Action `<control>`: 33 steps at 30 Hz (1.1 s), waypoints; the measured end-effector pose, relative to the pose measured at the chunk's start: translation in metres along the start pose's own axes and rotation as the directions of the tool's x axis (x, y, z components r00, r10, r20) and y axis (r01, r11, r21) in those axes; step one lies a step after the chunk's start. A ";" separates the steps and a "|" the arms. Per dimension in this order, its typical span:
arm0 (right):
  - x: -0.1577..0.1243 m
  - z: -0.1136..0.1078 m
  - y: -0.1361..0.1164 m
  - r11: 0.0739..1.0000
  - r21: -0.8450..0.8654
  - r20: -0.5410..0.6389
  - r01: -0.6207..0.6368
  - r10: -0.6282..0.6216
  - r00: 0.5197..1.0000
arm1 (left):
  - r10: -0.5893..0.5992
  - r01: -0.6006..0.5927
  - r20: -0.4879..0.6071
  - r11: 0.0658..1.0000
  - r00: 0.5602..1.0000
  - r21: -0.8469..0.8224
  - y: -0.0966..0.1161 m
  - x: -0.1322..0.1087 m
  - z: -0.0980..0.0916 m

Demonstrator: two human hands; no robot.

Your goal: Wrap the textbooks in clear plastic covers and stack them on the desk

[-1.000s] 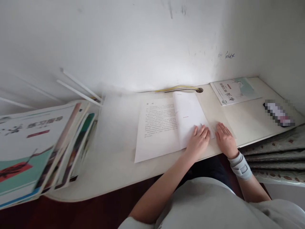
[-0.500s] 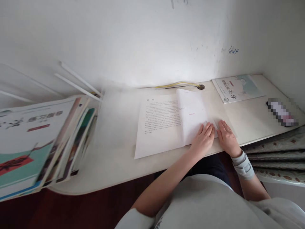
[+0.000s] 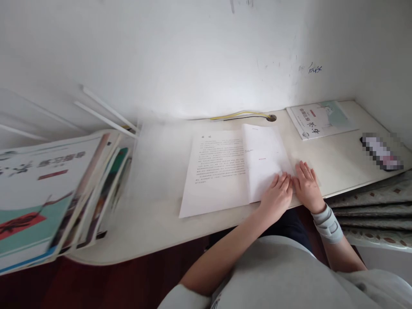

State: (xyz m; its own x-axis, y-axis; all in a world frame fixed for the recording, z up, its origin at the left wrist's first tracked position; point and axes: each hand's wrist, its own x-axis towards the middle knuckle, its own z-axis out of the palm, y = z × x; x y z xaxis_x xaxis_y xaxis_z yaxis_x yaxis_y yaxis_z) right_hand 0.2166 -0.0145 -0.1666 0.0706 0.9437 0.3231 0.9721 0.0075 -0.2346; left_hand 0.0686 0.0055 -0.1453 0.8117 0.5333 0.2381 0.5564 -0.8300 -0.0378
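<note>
A sheet of paper (image 3: 219,167) with printed lines of text lies on the desk, and its right part, or another sheet over it, shows as a mostly blank white flap (image 3: 262,150) with a small line of red print. Flat on the flap's near right corner rests my left hand (image 3: 277,193), fingers stretched forward. My right hand (image 3: 308,186) lies palm down just right of it, at the paper's edge, with fingers extended. The thumb side of each hand nearly meets the other. Whatever is under the palms is hidden.
Stacked books (image 3: 48,193) stand at the left end of the white desk (image 3: 144,227). A calligraphy booklet (image 3: 322,120) and a blurred-out phone (image 3: 381,152) lie on the right. Yellow and black cables (image 3: 241,115) run into a hole by the wall.
The paper has shifted slightly toward me and turned a little. My left hand has slid nearer the desk's front edge; my right hand has barely moved.
</note>
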 end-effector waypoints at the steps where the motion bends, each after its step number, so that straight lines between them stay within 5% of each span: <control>1: 0.000 0.000 0.000 1.000 -0.003 0.005 0.004 -0.004 1.000 | 0.007 -0.007 0.010 1.000 1.000 -0.009 -0.001 0.001 0.001; 9: 0.000 -0.001 0.004 0.999 0.029 0.017 0.017 -0.017 1.000 | 0.036 -0.035 0.033 0.999 0.999 -0.009 -0.002 0.005 0.000; 17: -0.001 -0.002 0.002 0.999 0.036 0.017 0.030 -0.030 0.999 | -0.212 0.210 0.043 0.976 0.976 0.052 -0.021 -0.026 -0.038; 33: -0.002 -0.002 0.000 0.998 -0.022 0.002 0.060 -0.060 0.998 | -0.230 0.230 0.039 0.973 0.973 -0.002 -0.030 -0.024 -0.021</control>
State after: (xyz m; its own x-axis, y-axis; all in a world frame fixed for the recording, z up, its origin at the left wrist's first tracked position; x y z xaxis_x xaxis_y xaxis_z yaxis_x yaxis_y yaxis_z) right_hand 0.2170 -0.0173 -0.1655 0.0121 0.9422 0.3347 0.9793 0.0565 -0.1943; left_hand 0.0283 0.0142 -0.1291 0.6686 0.7155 0.2025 0.7276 -0.6857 0.0203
